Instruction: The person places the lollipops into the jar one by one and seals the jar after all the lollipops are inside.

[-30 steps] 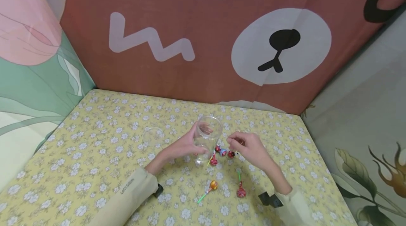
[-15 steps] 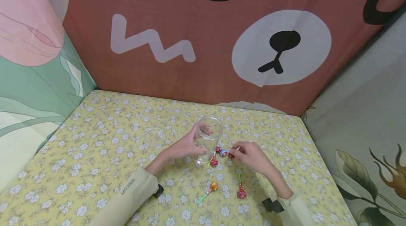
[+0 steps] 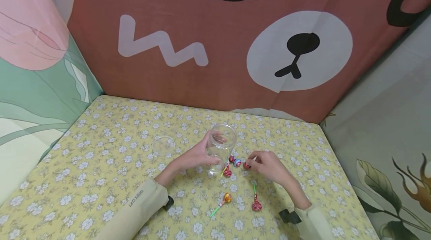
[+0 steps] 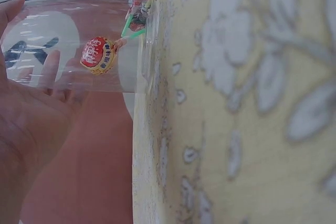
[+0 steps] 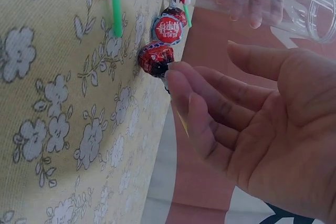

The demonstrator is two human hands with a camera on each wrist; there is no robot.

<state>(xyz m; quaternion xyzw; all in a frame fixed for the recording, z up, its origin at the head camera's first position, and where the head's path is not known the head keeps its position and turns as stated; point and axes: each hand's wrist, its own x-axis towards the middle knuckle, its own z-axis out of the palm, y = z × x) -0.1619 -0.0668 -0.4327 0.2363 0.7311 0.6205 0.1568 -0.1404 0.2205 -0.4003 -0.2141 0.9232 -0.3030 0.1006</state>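
Note:
My left hand (image 3: 198, 154) grips a clear plastic jar (image 3: 223, 144) that stands tilted with its open mouth up. In the left wrist view, a red-and-yellow lollipop (image 4: 98, 56) shows through the jar wall, apparently inside. My right hand (image 3: 269, 165) has its fingers curled at the stick of a dark red lollipop (image 5: 156, 59), which lies on the table. Fingertips partly hide that stick, and its yellow end shows below them. Beside it lie a blue-and-red lollipop (image 3: 237, 163), a small red lollipop (image 3: 231, 159) and a red lollipop (image 3: 227, 172).
Closer to me on the flowered tablecloth (image 3: 118, 180) lie an orange lollipop (image 3: 227, 197) and another red lollipop (image 3: 257, 205), both with green sticks. A clear round lid (image 3: 163, 145) rests left of the jar. Printed cloth walls (image 3: 222, 79) enclose the table's back and sides.
My right hand has come down to the dark red lollipop, which has shifted very slightly. The left hand and the jar have stayed in place.

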